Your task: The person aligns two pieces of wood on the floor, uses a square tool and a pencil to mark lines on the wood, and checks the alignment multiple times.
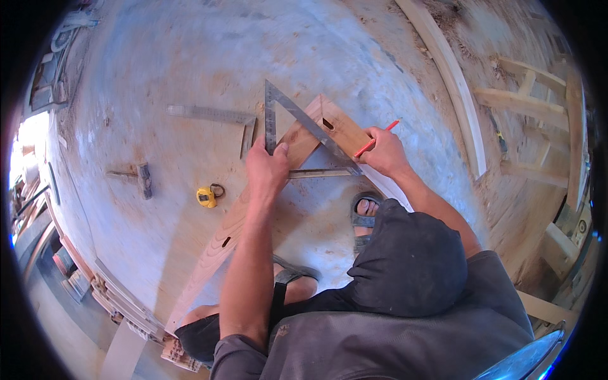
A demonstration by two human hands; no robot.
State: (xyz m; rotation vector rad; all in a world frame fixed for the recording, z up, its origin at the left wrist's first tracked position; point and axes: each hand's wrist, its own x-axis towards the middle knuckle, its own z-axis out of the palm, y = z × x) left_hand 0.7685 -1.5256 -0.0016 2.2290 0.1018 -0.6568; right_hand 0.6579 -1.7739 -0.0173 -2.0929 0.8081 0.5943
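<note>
Above the wooden boards (346, 128) | left hand (266, 168) clasps metal triangle (301, 115) | right hand (387, 152) closed around red pencil (365, 149) | slots (327, 124) cut, marking seems unfinished (difficult to confirm)

Bright light (31, 134), perhaps daylight, glares left of the stained floor (136, 69).

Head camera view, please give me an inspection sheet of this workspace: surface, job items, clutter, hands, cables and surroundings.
Surface: blue-grey floor with brown patches
Job items: two wooden boards meeting at a corner; metal triangle lying across them; red pencil
Clutter: L-shaped square, hammer and yellow tape measure on the floor, left of the boards' corner
Hands: left hand at the triangle's left leg, exact grip unclear; right hand holds the pencil
Cables: nothing seen
Surroundings: long plank and slatted wooden frame at right; stacked timber at lower left
</note>
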